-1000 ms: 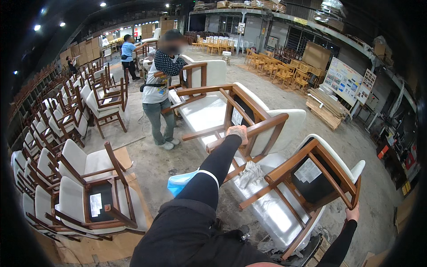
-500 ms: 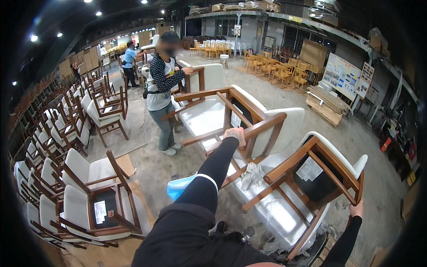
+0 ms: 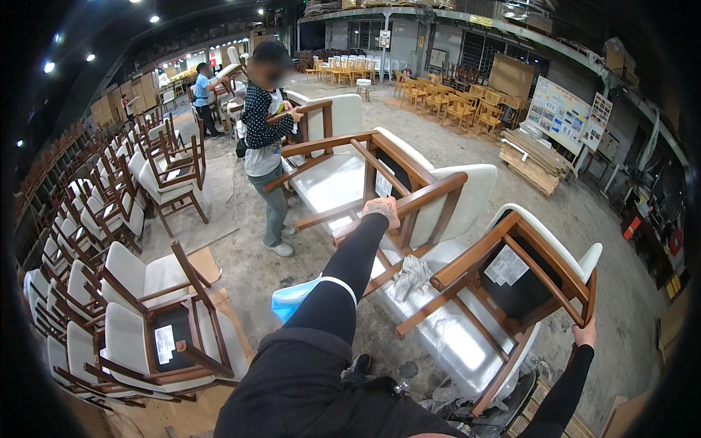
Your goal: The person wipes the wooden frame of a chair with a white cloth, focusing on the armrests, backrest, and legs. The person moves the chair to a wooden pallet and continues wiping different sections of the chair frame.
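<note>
Two tilted wooden chairs with white upholstered seats and backs lie before me on plastic-covered white cushioned surfaces. My left hand (image 3: 381, 212), at the end of an outstretched black sleeve, is closed around the frame of the middle chair (image 3: 431, 191). On the right, my right hand (image 3: 584, 333) grips the lower corner of the nearer chair's (image 3: 549, 266) brown frame. That chair shows its dark underside with white paper labels. A crumpled whitish cloth (image 3: 412, 276) lies between the two chairs. Some of my fingers are hidden behind the wood.
A co-worker in dotted sleeves (image 3: 266, 124) stands beyond the middle chair, hands near another chair (image 3: 332, 120). Stacked white-seated chairs (image 3: 150, 277) crowd the left. Flat boards (image 3: 533, 160) are piled at the far right. A blue bag-like thing (image 3: 292, 298) shows beside my left arm.
My view has shifted slightly. Both my hands stay on their chairs. The co-worker's hand has drawn back a little toward their body.
</note>
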`<state>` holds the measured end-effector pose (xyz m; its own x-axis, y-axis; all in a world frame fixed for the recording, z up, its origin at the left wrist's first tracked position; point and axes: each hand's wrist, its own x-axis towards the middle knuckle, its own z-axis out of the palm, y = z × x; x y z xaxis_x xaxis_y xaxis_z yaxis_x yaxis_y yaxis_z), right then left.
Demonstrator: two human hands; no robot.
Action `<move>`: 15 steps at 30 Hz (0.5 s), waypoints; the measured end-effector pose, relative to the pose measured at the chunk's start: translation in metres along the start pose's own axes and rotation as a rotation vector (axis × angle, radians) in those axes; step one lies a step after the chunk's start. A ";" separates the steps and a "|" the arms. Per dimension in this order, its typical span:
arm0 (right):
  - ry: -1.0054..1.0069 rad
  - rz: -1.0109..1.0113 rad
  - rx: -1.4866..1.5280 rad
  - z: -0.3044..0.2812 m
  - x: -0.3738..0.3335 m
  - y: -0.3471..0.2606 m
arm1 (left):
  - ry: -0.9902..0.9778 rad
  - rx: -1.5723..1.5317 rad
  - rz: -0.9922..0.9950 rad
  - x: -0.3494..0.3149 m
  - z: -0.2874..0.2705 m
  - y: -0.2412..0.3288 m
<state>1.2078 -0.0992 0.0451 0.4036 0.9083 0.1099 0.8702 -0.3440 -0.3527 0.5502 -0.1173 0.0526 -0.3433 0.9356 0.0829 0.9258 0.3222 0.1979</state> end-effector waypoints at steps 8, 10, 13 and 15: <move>-0.014 0.050 0.015 -0.002 -0.001 -0.001 | 0.011 -0.012 -0.011 0.001 0.000 0.000; -0.024 -0.006 0.049 -0.002 0.000 0.000 | 0.009 -0.006 -0.013 0.002 0.000 0.000; -0.011 -0.018 0.048 0.000 0.003 0.003 | 0.021 0.009 -0.009 0.002 0.001 0.000; -0.003 -0.023 0.026 0.001 0.005 0.004 | 0.003 0.013 -0.008 0.001 0.000 0.001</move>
<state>1.2129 -0.0960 0.0431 0.3823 0.9168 0.1157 0.8718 -0.3163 -0.3740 0.5505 -0.1161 0.0527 -0.3510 0.9326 0.0840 0.9250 0.3314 0.1860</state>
